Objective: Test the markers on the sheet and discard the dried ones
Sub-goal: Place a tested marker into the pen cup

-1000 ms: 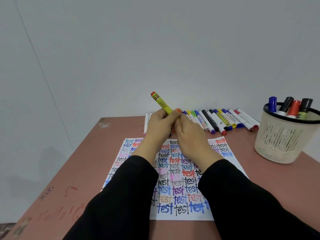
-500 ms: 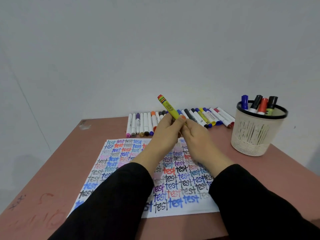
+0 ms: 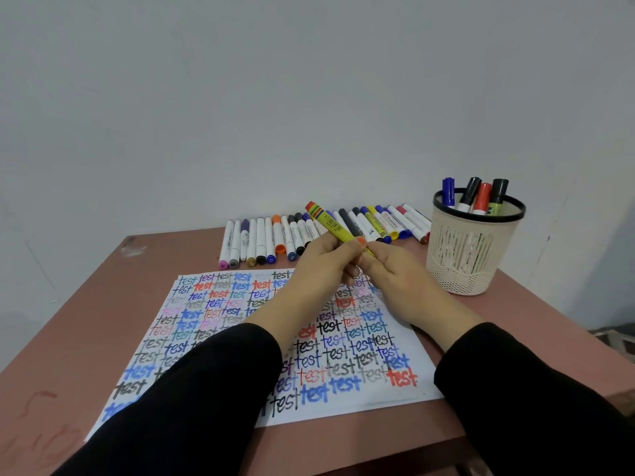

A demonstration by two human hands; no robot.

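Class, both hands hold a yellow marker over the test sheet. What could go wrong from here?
1. The left hand and right hand grip the yellow marker just in front of the row of markers; a jerky pull could scatter them.
2. The sheet is almost full of writing, so a faint new stroke may be misjudged.
3. The black sleeves lie over the sheet and might smear fresh ink.

Brown table (image 3: 86,321) against a plain grey wall (image 3: 309,97).
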